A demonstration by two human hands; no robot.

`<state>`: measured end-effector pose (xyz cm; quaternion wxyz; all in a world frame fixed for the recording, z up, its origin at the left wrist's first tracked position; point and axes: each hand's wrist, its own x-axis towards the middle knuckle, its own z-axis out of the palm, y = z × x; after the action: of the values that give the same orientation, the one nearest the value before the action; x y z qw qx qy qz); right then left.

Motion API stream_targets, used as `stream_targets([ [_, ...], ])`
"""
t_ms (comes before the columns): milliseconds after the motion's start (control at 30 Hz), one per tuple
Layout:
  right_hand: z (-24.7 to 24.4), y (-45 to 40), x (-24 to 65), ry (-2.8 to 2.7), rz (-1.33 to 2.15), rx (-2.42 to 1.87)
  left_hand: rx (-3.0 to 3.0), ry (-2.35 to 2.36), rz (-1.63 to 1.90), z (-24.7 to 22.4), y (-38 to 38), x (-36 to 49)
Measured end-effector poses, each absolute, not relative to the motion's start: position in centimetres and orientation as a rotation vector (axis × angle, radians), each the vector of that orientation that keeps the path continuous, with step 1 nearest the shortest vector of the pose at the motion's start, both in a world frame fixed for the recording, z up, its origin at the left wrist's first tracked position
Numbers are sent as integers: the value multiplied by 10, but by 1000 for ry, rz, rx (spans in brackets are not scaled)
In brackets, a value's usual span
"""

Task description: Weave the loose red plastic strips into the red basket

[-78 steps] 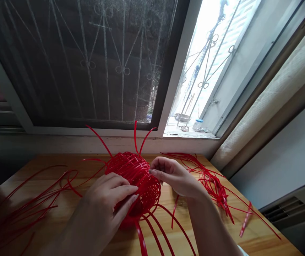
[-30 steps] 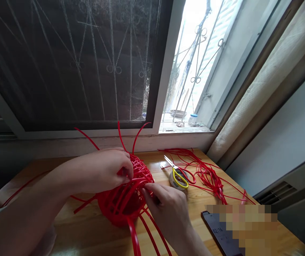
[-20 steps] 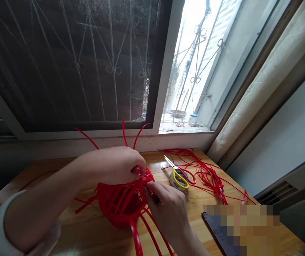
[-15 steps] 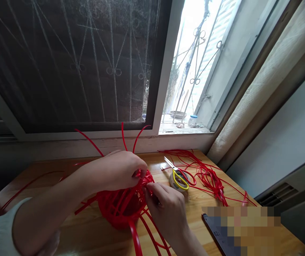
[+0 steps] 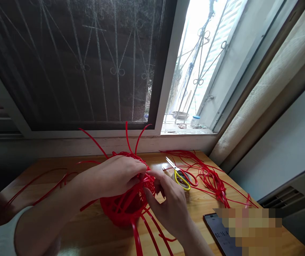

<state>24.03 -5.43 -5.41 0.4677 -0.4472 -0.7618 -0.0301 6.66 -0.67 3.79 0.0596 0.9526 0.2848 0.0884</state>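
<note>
A half-woven red basket (image 5: 115,215) of plastic strips rests tilted on the wooden table, its opening toward me, with long loose strips sticking out all round. My left hand (image 5: 121,172) reaches across its top, fingertips pinched on a red strip at the upper right rim; the pinch itself is partly hidden. At the same spot from the right comes my right hand (image 5: 172,201). Its forefinger reaches to the left fingertips, and the thumb, well apart from it, touches the woven side. The other right fingers are curled and partly hidden.
Scissors (image 5: 182,181) with yellow and red handles lie on a roll of tape, right of the basket. A bundle of red strips (image 5: 213,181) spreads behind them. A phone (image 5: 217,231) lies at the front right, partly blurred out. The window wall borders the table's back.
My right forefinger has lifted away from the thumb and moved up to the left fingertips. My left hand stays at the rim, turned slightly. The view has shifted a little.
</note>
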Motion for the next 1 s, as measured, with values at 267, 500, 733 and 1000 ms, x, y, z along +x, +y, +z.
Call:
stream_targets([
  [267,-54,-47,240,-1898,-65,-1104,2925,915,342,22,1,63],
  [500,-65,-45,241,-1817,-114,-995,2858,962,393,29,-4,63],
  [733,-73,-46,240,-1785,-196,-971,3044,826,473,18,-3,60],
  [1000,-81,-40,241,-1765,-153,-912,3406,623,843,-8,-2,60],
])
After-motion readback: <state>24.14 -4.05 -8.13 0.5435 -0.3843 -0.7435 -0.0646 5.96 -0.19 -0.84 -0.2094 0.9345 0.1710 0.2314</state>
